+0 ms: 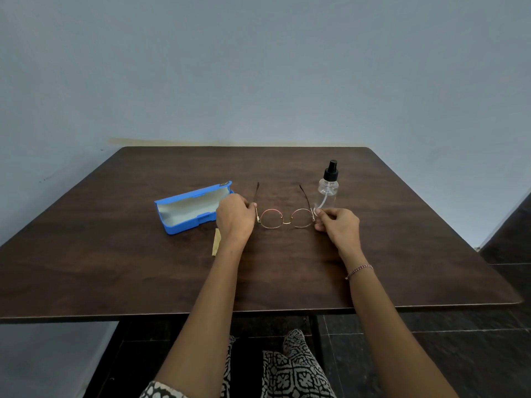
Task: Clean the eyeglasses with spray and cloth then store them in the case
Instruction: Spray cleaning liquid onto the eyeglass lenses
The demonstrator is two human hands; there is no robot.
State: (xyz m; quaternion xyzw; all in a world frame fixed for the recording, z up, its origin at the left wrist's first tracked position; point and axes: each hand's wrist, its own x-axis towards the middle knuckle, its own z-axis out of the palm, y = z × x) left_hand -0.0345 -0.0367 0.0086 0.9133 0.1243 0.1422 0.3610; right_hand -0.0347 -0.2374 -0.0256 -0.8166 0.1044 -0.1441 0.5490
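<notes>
Round wire-rimmed eyeglasses [286,218] rest on the dark wooden table [402,254] with both temples unfolded and pointing away from me. My left hand [234,218] pinches the left hinge; my right hand [339,225] pinches the right hinge. An open blue case [188,209] with a pale lining lies left of my left hand. A clear spray bottle [328,186] with a black nozzle stands upright just behind my right hand. A folded tan cloth [216,242] peeks out beside my left wrist, partly hidden by it.
The table backs against a pale blue wall. Its near edge runs across the view above my patterned lap. Dark tiled floor shows to the right of the table.
</notes>
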